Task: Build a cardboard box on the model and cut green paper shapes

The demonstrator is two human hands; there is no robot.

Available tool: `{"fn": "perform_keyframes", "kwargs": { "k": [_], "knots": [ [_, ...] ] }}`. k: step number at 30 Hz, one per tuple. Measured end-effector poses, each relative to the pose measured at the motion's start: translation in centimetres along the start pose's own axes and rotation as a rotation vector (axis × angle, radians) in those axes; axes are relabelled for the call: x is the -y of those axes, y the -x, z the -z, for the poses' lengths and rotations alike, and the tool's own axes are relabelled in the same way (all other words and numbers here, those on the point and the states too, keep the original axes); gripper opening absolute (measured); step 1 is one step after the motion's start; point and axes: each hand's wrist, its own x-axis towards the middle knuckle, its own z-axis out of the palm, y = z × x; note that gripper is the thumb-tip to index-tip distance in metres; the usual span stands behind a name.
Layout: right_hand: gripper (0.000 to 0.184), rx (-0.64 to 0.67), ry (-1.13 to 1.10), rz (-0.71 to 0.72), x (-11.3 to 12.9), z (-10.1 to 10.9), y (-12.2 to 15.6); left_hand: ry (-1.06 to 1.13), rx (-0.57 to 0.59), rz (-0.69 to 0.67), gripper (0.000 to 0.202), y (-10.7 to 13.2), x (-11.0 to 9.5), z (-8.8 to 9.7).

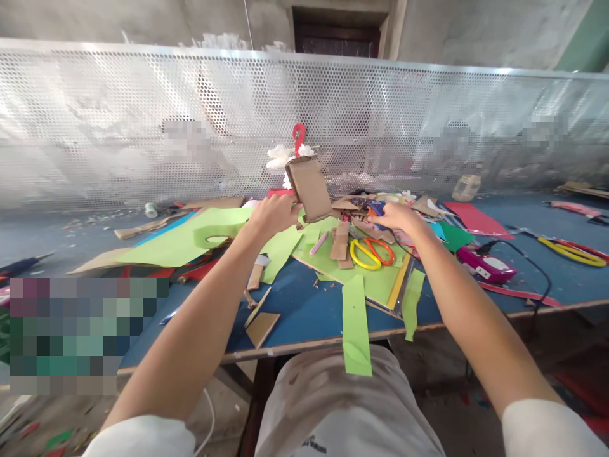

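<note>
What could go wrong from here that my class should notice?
The left hand holds a cardboard piece up alone, so it might slip. The right hand is by piled scraps near yellow and orange handles, and could knock them. A green paper strip hangs over the front edge of the blue table and may get snagged.

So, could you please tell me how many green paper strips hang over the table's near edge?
2: one strip near the middle, another strip right of it, beside the right forearm. Others may be hidden.
</note>
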Motion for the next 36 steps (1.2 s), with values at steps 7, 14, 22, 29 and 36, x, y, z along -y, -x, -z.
{"fn": "perform_keyframes", "kwargs": {
  "k": [7,14,22,29,36],
  "knots": [
    [0.039,0.101,0.051,-0.051,0.2,-1.9,-0.8,-0.027,0.034,-0.004,0.052,0.1,-0.3,0.0],
    [0.042,0.002,0.034,-0.011,1.1,-1.4,-0.2,-0.031,0.035,0.013,0.052,0.2,-0.4,0.0],
    [0.065,0.028,-0.103,0.253,8.0,-1.9,2.8,-0.031,0.022,0.023,0.052,0.2,-0.4,0.0],
    [0.066,0.027,-0.056,0.238,9.9,-2.2,4.2,-0.013,0.016,0.030,0.051,0.2,-0.4,0.1],
    [0.038,0.032,-0.248,0.201,8.5,-1.8,3.1,-0.020,0.024,0.042,0.050,0.4,-0.5,0.3]
  ]
}}
